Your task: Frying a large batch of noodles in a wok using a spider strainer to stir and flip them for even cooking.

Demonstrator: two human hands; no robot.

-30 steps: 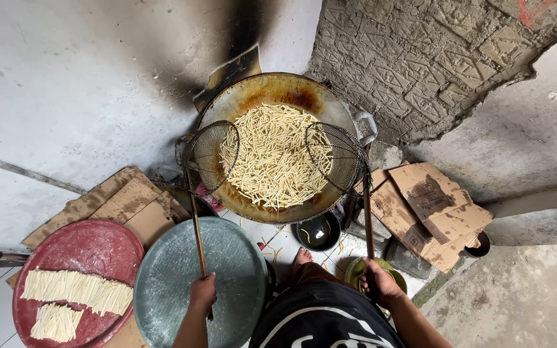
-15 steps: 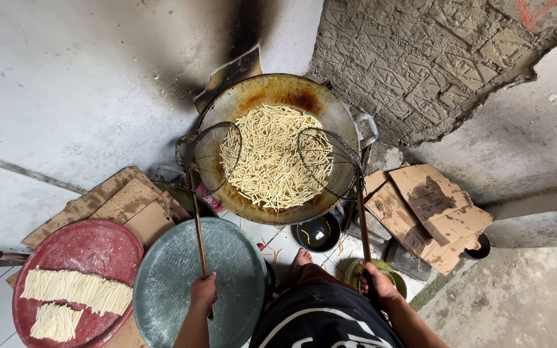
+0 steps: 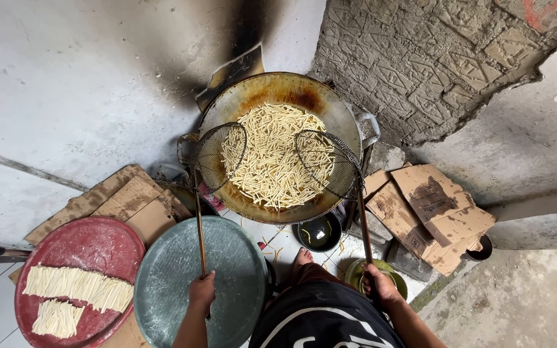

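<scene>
From the head view I count one wok [image 3: 349, 122] at 12 o'clock, full of pale dough sticks [image 3: 275, 154] in oil. Two wire skimmers hang over it: the left skimmer [image 3: 219, 156] at the wok's 9 o'clock rim, the right skimmer [image 3: 327, 163] at its 3 o'clock side, both baskets tilted inward above the sticks.

My left hand [image 3: 202, 291] sits at 6 o'clock, fist closed round the left skimmer's long handle, forearm rising straight from the bottom edge. My right hand [image 3: 378, 283] is at 5 o'clock, fingers wrapped round the right skimmer's handle, forearm angling in from the lower right.

Two round trays lie on the floor: a grey tray [image 3: 169, 283] under my left hand, dusted with flour, and a red tray [image 3: 85, 245] at 8 o'clock carrying two bundles of raw strips [image 3: 75, 289]. One small dark bowl [image 3: 320, 233] sits just below the wok. Cardboard pieces [image 3: 433, 206] lie at 3 o'clock and more at 9 o'clock.
</scene>
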